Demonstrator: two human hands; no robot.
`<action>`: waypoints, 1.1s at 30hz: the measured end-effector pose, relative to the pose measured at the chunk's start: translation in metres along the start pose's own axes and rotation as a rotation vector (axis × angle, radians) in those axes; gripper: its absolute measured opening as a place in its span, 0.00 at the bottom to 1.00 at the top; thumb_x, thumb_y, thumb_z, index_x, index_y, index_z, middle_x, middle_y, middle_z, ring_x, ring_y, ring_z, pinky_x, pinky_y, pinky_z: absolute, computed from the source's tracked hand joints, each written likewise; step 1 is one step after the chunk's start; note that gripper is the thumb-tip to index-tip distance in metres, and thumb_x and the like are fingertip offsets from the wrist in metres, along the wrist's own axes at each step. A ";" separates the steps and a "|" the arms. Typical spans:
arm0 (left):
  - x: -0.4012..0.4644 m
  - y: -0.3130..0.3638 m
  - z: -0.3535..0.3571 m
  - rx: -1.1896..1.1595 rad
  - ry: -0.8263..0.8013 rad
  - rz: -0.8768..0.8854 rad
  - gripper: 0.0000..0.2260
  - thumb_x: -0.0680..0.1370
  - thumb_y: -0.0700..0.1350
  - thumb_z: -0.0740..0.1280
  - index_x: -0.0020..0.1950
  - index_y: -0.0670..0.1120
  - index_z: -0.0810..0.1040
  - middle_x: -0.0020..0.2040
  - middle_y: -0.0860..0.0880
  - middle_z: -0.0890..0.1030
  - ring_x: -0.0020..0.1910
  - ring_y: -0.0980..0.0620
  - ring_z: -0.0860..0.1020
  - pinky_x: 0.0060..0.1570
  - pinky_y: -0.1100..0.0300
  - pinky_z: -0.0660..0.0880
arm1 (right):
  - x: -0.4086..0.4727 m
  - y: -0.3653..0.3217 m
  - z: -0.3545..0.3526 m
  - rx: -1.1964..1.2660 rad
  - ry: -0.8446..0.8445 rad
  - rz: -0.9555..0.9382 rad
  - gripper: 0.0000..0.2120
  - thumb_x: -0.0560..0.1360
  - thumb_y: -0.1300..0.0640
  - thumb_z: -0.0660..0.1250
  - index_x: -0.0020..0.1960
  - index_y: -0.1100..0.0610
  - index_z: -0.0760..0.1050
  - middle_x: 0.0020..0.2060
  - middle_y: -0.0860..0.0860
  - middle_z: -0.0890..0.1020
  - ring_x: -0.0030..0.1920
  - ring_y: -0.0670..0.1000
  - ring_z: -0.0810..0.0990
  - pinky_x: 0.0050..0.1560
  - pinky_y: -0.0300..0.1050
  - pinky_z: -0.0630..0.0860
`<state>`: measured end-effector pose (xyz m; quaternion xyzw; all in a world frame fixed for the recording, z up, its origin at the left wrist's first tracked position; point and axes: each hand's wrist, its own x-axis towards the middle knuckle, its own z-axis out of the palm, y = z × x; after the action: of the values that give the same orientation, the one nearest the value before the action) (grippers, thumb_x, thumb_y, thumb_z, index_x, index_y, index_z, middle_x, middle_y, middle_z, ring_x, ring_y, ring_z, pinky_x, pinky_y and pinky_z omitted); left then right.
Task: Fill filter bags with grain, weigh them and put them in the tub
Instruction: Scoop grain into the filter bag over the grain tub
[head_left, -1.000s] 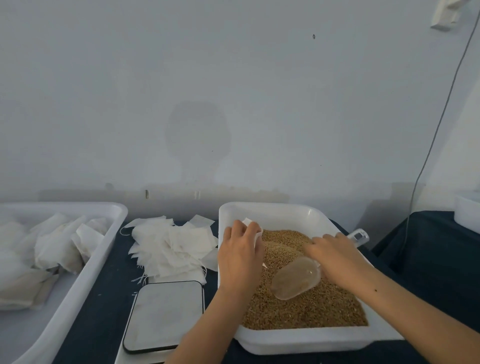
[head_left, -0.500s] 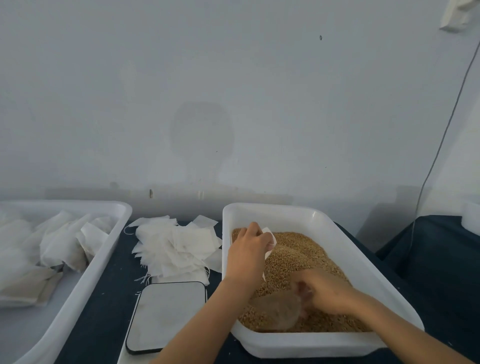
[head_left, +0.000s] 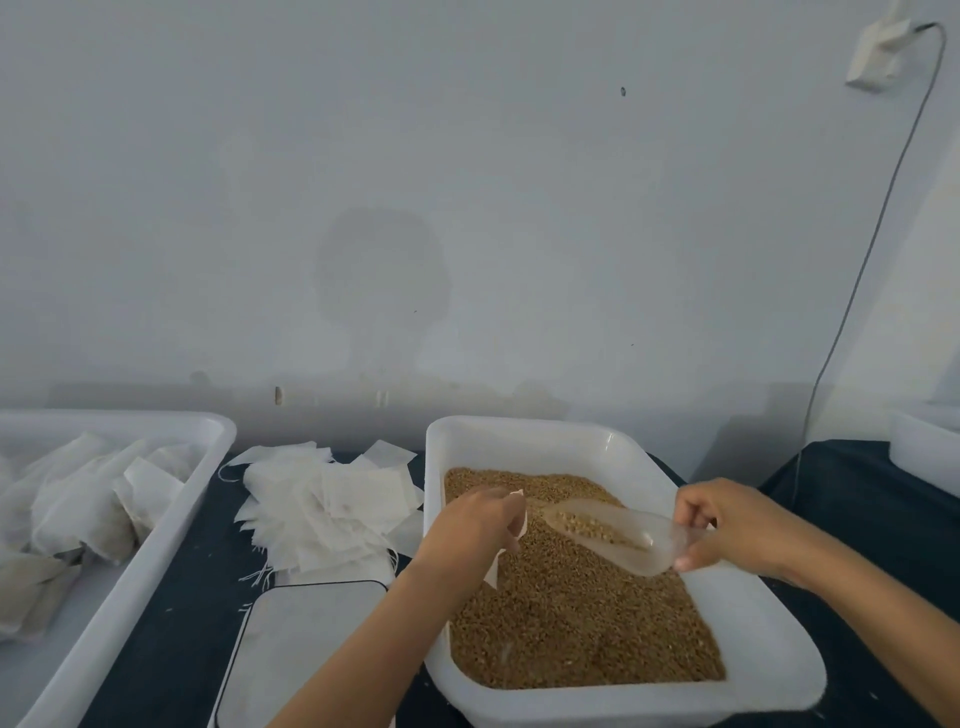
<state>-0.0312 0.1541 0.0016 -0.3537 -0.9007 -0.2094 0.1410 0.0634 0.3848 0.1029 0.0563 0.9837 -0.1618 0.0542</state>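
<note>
Hands: left hand (head_left: 475, 525) pinches filter bag (head_left: 511, 530) over grain (head_left: 571, 613); right hand (head_left: 737, 525) grips scoop (head_left: 613, 532).
Change: scoop up from grain — loaded, mouth at bag.
Meaning: pour next — weighing, tub (head_left: 171, 499) pending.

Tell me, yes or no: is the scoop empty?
No: the clear scoop in the right hand holds some grain above the grain tray.

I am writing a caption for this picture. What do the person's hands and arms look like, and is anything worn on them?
Both forearms are bare, with no sleeve in view. The left hand and the right hand wear no gloves. No ring, watch or bracelet shows on either.
</note>
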 end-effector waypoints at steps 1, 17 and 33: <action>0.000 0.001 -0.001 -0.007 -0.006 0.010 0.06 0.74 0.39 0.68 0.42 0.46 0.72 0.44 0.49 0.77 0.44 0.53 0.69 0.39 0.63 0.60 | 0.002 -0.002 -0.001 -0.031 0.016 0.006 0.10 0.66 0.59 0.76 0.40 0.55 0.74 0.38 0.47 0.79 0.40 0.44 0.76 0.42 0.37 0.71; -0.006 0.002 -0.007 -0.052 0.072 0.088 0.06 0.78 0.45 0.65 0.48 0.45 0.81 0.49 0.50 0.78 0.50 0.53 0.74 0.46 0.63 0.67 | 0.024 -0.043 -0.020 -0.316 0.088 0.028 0.15 0.65 0.56 0.77 0.34 0.51 0.70 0.40 0.43 0.82 0.45 0.46 0.80 0.44 0.43 0.74; -0.007 0.004 -0.009 -0.059 0.078 0.176 0.07 0.77 0.47 0.66 0.49 0.47 0.82 0.48 0.52 0.78 0.50 0.54 0.72 0.45 0.64 0.67 | 0.024 -0.079 -0.027 -0.651 0.096 0.015 0.11 0.67 0.60 0.75 0.42 0.53 0.73 0.46 0.48 0.82 0.44 0.49 0.78 0.37 0.39 0.65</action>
<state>-0.0227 0.1483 0.0078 -0.4271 -0.8534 -0.2360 0.1833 0.0267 0.3213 0.1500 0.0509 0.9848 0.1645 0.0241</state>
